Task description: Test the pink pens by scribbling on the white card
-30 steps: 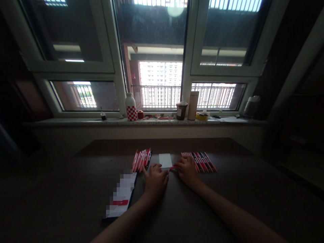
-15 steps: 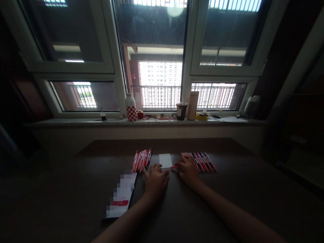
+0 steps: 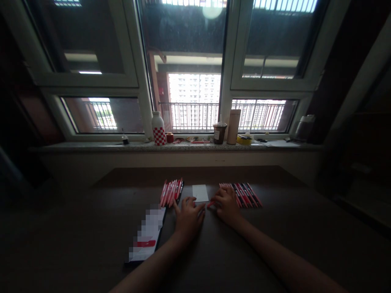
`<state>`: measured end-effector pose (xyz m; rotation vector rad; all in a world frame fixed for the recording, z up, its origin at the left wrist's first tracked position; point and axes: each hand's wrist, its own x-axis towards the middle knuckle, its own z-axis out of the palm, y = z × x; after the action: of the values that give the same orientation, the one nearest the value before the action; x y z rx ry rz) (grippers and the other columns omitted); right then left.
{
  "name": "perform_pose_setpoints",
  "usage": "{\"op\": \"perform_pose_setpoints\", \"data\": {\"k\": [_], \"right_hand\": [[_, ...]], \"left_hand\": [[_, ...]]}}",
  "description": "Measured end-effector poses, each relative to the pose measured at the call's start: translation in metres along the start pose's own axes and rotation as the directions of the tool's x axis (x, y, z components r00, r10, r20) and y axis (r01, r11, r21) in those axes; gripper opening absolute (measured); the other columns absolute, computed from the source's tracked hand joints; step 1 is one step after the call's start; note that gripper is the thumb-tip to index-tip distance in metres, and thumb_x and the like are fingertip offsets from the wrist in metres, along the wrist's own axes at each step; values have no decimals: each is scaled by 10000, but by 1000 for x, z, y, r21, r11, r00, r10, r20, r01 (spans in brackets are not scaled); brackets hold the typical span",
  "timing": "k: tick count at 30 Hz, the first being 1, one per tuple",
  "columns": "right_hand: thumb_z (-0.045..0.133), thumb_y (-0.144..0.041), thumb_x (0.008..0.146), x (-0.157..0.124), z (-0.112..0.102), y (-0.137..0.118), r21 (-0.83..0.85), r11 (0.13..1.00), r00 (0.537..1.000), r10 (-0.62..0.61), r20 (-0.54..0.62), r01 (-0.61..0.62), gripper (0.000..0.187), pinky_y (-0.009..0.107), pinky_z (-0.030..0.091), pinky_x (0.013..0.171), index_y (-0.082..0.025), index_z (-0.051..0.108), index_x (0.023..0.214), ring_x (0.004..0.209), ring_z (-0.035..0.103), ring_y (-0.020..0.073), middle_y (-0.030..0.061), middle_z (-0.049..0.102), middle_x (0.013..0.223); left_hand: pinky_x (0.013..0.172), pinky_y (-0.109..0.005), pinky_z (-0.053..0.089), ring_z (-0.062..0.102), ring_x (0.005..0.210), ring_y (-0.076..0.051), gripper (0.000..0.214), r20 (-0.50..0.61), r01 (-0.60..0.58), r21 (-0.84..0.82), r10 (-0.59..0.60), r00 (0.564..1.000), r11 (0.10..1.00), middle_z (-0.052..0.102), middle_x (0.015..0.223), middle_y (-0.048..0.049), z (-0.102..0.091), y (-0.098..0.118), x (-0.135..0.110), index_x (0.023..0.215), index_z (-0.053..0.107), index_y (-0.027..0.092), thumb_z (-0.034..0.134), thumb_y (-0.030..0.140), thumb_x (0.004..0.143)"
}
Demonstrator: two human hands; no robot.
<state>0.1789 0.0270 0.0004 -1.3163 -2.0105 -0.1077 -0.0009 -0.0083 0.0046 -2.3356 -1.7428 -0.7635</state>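
Observation:
A slim red pen (image 3: pixel 210 204) pokes out of the closed fingers of my right hand (image 3: pixel 227 205), its tip end angled down and left, the rest hidden. Across a narrow gap, my left hand (image 3: pixel 188 217) has its thumb and fingertips drawn together low over the table. A speck of red shows by its fingers, but what they hold is mostly covered. Just beyond both hands lies a small white card (image 3: pixel 200 193). One row of pink, red and black pens (image 3: pixel 171 193) lies left of the card. Another row of pens (image 3: pixel 247 195) lies at right, partly behind my right hand.
A flat oblong item (image 3: pixel 146 236), its face pixelated, lies left of my left forearm on the dark table (image 3: pixel 91 228). On the windowsill (image 3: pixel 189 148) stand a checkered bottle (image 3: pixel 159 129), a drink cup (image 3: pixel 219 133), a tan flask (image 3: pixel 233 127) and a yellow roll (image 3: pixel 244 140).
The red pen in my right hand has tilted, its free end turning downward and away from the card's edge. My left hand has barely moved.

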Motion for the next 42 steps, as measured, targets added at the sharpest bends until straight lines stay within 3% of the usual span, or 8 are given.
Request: {"op": "perform_pose_setpoints", "data": {"k": [28,42], "right_hand": [[596,-75,719,1,2,2,-31,997,997,68,-43,-69,218,423,259,940,-243,700,811,1028,415,256,47,595,915],[609,-105,724,1,3,1,-41,999,999,29,-31,-30,205,436,262,950,-257,709,819,999,422,261,47,601,893]], "left_hand": [[1050,-663,41,412,1200,-270,260,2,-37,-3,37,999,999,561,1235,-31,1,0,-1,1062,638,423,538,401,823],[1048,-668,34,406,1205,-271,273,18,-45,-21,45,999,999,550,1248,-33,0,0,-1,1085,624,424,516,406,835]]}}
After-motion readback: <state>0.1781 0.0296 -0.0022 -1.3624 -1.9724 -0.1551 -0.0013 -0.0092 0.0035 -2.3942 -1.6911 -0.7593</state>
